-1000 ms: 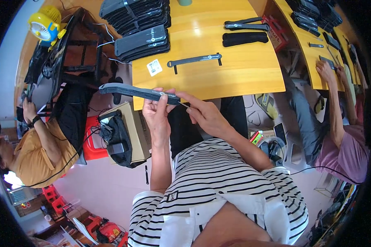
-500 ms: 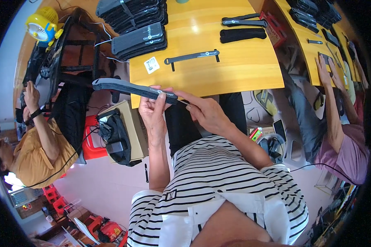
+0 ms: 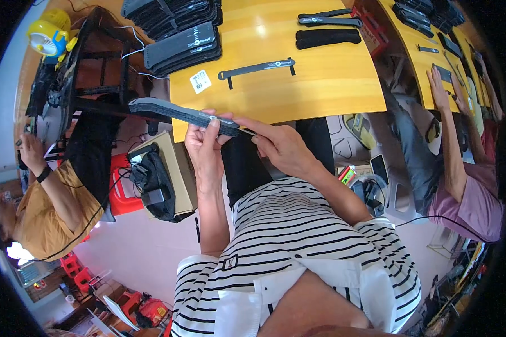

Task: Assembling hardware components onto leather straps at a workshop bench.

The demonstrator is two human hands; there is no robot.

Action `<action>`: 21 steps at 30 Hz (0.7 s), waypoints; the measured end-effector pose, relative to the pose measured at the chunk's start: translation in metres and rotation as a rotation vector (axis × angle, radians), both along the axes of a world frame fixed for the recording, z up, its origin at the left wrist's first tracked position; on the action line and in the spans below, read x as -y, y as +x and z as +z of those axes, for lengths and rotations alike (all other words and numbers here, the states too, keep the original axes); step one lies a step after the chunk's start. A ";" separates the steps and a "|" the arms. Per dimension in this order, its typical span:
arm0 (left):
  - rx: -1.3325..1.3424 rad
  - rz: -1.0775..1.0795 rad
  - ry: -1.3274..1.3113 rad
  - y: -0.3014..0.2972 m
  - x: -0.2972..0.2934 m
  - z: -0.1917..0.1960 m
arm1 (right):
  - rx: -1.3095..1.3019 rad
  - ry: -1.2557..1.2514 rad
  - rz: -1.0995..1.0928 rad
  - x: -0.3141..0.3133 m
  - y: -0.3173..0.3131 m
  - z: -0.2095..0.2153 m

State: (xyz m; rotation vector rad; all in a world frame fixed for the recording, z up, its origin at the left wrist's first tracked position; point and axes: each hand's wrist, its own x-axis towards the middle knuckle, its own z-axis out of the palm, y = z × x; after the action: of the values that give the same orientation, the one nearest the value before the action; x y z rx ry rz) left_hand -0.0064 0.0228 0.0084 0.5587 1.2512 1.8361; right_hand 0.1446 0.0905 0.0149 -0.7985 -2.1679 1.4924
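Observation:
My left hand [image 3: 203, 147] grips a bundle of black straps [image 3: 177, 114], thumb on top and fingers beneath. The bundle hangs out to the left past the table's front edge, its far end bent. At the bundle's right end is my right hand [image 3: 287, 147], its index finger stretched along the tip and its thumb tucked below. A thin pale sliver shows between that finger and thumb; I cannot make out what it is. On the table [image 3: 331, 84] in front of me lies a single black strap [image 3: 256, 69] with two short dark strips under it.
Stacks of black straps [image 3: 183, 48] stand at the table's back left, beside a white label [image 3: 200, 81]. More straps [image 3: 328, 38] lie back right. A carton [image 3: 177, 180] with a black bag sits on the floor at left. People work on both sides; a yellow fan [image 3: 49, 33] is far left.
The view has shifted slightly, so the table sits a little higher and further left. Both hands stay at the bundle. The person at left has lowered a hand.

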 end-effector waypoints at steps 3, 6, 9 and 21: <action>0.007 -0.012 0.010 -0.001 0.000 -0.003 | 0.016 0.041 0.004 0.001 0.001 -0.001; 0.001 -0.025 0.010 -0.001 0.000 -0.005 | 0.047 0.090 0.000 0.002 0.001 -0.001; -0.067 -0.022 -0.024 0.000 0.000 -0.004 | -0.023 0.175 -0.033 0.003 0.001 -0.006; -0.087 0.003 -0.029 0.012 0.001 -0.010 | -0.036 0.092 -0.005 0.004 0.006 -0.015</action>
State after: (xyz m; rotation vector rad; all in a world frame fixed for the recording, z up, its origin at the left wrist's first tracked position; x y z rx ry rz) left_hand 0.0052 0.0218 -0.0015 0.6275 1.3348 1.8095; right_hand 0.1505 0.0863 -0.0001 -0.7396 -2.1887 1.3837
